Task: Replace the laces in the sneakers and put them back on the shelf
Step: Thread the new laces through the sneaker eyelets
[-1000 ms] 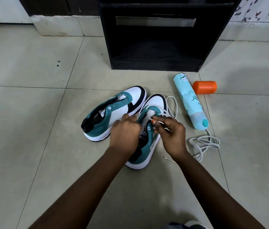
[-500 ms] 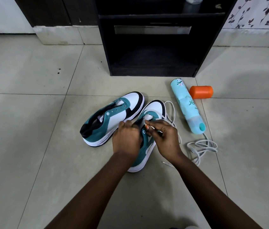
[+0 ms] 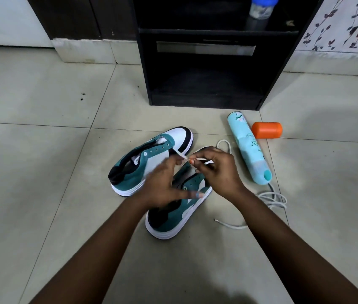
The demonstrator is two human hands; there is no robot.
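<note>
near sneaker (image 3: 180, 213): teal/white/black, stood on floor tiles (image 3: 42, 172), partly hidden under both hands
loose lace end (image 3: 230, 224): white, laid on tile right of near sneaker
left hand (image 3: 165, 185): blurred; thumb and forefinger pinched on a lace end, other fingers spread apart
right hand (image 3: 217, 170): fingers curled, lace pinched at fingertips
far sneaker (image 3: 151, 159): just left of near one, eyelets unlaced
spray can (image 3: 249, 150): laid flat, orange cap (image 3: 267, 130) beside
shelf (image 3: 206, 62): black, well behind, lower bay open
</note>
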